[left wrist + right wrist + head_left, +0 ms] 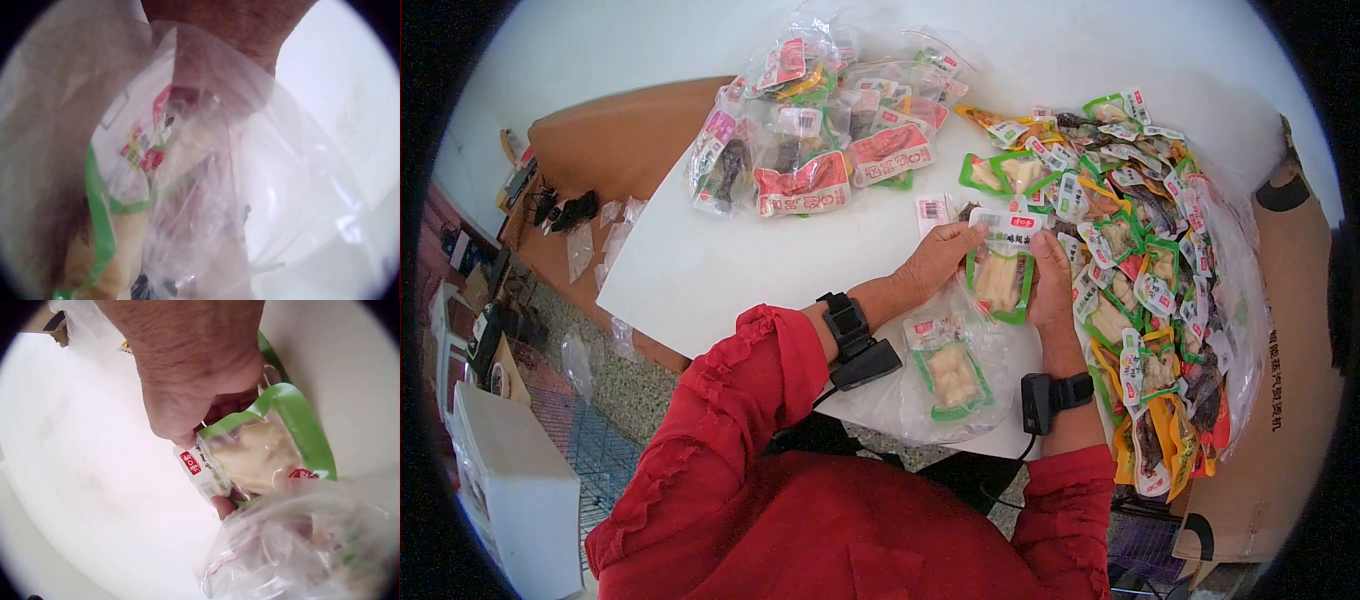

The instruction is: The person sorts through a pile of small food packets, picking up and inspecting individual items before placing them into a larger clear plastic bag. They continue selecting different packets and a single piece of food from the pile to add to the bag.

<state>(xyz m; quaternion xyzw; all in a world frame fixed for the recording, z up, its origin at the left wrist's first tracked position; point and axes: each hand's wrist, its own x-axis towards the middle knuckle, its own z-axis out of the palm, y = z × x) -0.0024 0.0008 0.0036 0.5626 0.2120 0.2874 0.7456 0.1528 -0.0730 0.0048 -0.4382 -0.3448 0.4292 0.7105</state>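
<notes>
Both hands pinch a green-edged packet with pale contents (998, 280), the left hand (935, 265) at its upper left corner and the right hand (1052, 285) along its right side. Just below, a clear plastic bag (915, 410) lies with a similar packet (952, 376) inside. Clear film partly covers the left hand (219, 69) and a green-edged packet (100, 219) in the left wrist view. Seen from the right wrist, the right hand (194, 369) holds the packet (253, 456) by its edge, beside the crumpled bag (269, 556).
A large heap of mixed packets (1140, 260) covers the right side of the white table (670, 270). Filled clear bags (805, 185) stand at the back left. A cardboard box (1295, 330) is at the far right, and brown boards (625, 135) are at the left.
</notes>
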